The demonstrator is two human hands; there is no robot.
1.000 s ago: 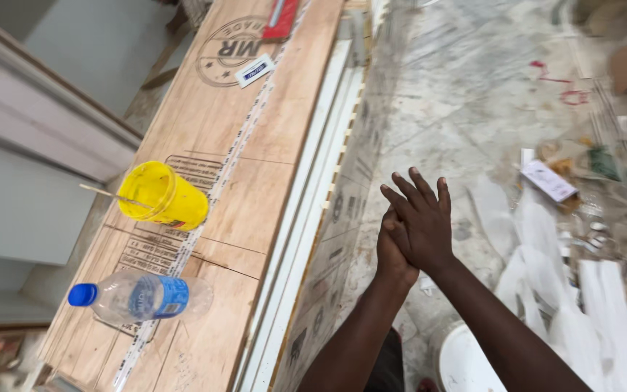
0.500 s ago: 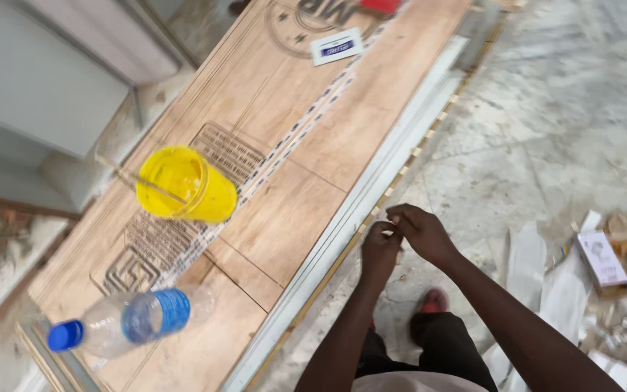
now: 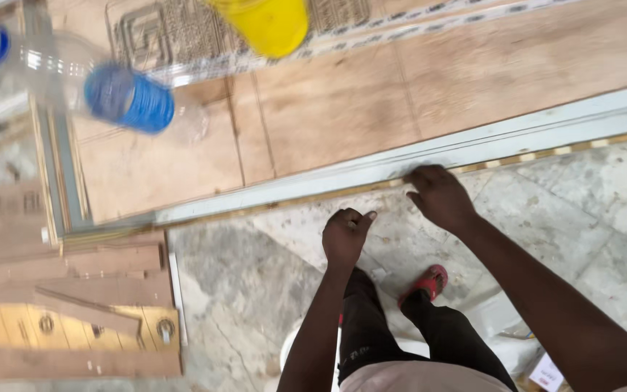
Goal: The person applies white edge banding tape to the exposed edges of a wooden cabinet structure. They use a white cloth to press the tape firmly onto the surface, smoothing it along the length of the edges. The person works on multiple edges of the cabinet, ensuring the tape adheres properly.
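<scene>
1 plywood panel point(image 3: 342, 109), 1 bottle point(image 3: 103, 91), 1 yellow cup point(image 3: 266, 25), right hand point(image 3: 438, 197) on edge, left hand point(image 3: 346, 236) curled

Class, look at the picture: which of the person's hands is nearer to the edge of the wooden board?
Right. The right hand reaches the pale edge of the wooden board, fingers at it. The left hand is curled lower down, over the stone floor.

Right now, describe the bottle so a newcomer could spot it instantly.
Start at the large plywood panel lying flat on the marble floor. Near its left end lies a clear plastic bottle on its side, beside a yellow cup. Its blue cap and blue label band set it apart from the cup.
</scene>
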